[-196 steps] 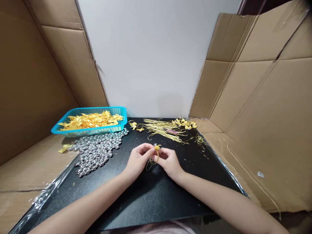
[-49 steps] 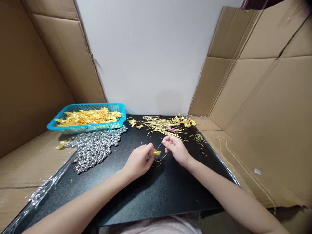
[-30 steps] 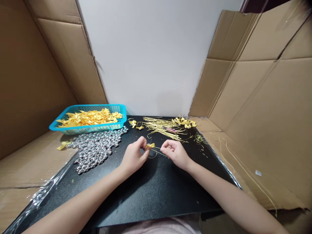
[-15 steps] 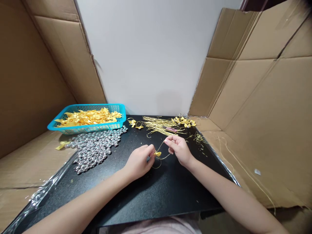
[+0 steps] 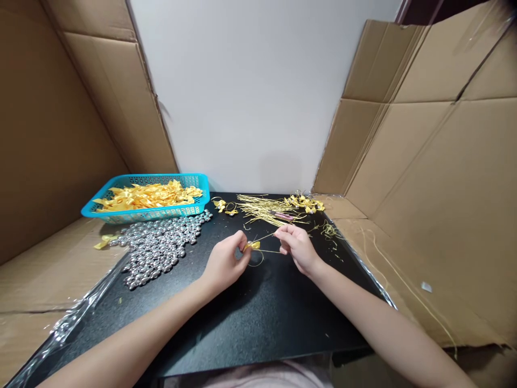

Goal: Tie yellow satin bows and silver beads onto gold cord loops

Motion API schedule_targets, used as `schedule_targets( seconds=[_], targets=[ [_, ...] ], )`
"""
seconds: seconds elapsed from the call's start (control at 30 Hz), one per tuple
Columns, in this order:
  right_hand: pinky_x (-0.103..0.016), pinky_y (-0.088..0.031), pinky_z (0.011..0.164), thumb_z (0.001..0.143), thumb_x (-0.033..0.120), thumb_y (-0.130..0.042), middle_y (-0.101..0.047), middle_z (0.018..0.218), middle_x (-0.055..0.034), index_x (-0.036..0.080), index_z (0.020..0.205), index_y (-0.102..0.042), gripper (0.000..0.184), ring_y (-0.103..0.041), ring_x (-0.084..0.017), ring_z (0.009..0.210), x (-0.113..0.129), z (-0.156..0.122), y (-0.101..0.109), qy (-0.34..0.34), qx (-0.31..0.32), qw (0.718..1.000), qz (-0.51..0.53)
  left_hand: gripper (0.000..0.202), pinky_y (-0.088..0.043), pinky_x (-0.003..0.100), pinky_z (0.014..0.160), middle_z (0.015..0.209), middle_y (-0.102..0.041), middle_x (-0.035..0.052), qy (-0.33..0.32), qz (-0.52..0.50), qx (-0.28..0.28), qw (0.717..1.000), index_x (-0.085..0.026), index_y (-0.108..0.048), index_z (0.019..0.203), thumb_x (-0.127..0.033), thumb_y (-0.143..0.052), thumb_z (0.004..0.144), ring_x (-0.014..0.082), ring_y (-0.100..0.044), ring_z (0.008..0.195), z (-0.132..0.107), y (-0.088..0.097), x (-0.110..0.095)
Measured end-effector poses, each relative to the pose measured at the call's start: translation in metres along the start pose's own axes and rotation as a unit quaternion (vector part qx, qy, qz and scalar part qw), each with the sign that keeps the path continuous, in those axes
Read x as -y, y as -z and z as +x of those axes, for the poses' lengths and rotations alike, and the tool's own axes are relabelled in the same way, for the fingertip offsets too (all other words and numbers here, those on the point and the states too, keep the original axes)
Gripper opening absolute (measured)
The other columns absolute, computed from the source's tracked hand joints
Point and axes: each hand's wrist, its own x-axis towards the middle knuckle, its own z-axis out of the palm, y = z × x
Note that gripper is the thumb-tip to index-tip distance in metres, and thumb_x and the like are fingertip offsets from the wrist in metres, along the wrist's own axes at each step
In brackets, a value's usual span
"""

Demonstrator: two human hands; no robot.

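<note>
My left hand (image 5: 224, 261) is closed in a pinch on a small yellow ribbon bow (image 5: 253, 246) just above the black table top (image 5: 242, 318). A thin gold cord (image 5: 264, 251) runs from the bow and loops below it. My right hand (image 5: 297, 247) is closed, pinching the cord's ends a short way right of the bow. Both hands hover near the middle of the table.
A blue basket (image 5: 121, 215) of yellow ribbon bows (image 5: 147, 195) stands at the back left. A heap of silver bells (image 5: 159, 248) lies in front of it. Loose gold cords (image 5: 266, 209) and finished pieces (image 5: 307, 203) lie at the back. Cardboard walls (image 5: 428, 178) enclose both sides.
My left hand has lifted the bow slightly up and left. My right hand keeps its pinch and has drawn the cord out straighter between the hands.
</note>
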Motion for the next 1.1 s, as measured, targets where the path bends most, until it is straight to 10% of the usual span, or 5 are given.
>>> schedule_targets(
  seconds=[0.23,0.73,1.1],
  targets=[
    [-0.02,-0.029,0.041,0.06,0.033,-0.071,-0.043,0.044,0.0081,0.016,0.059,-0.058,0.021,-0.035,-0.004,0.04,0.0029,-0.0064,-0.0031,0.016,0.026,0.999,-0.034,0.021,-0.035,0.023,0.057,0.062,-0.047,-0.0053,0.021,0.016,0.034,0.999,-0.023,-0.031,0.069,-0.019,-0.049,0.08,0.0127,-0.046,0.056,0.0,-0.0005,0.0013],
    [-0.019,-0.025,0.039,0.061,0.034,-0.069,-0.035,0.041,0.0109,0.016,0.061,-0.059,0.021,-0.026,-0.003,0.038,0.001,0.0005,0.0,0.0,0.005,1.0,-0.008,0.017,-0.038,0.022,0.056,0.063,-0.052,-0.0018,-0.166,0.039,0.108,0.979,-0.022,-0.04,0.069,-0.009,-0.047,0.079,0.0144,-0.051,0.061,-0.0063,-0.0042,-0.0035],
    [-0.019,-0.028,0.041,0.061,0.035,-0.072,-0.033,0.043,0.0109,0.017,0.061,-0.057,0.024,-0.023,-0.003,0.042,0.0038,0.0018,0.002,0.003,-0.01,1.0,0.022,0.015,-0.047,0.025,0.067,0.073,-0.066,-0.0022,-0.048,-0.018,0.026,0.998,-0.023,-0.052,0.097,-0.015,-0.049,0.084,0.0148,-0.062,0.068,-0.0029,0.001,-0.0011]
  ],
)
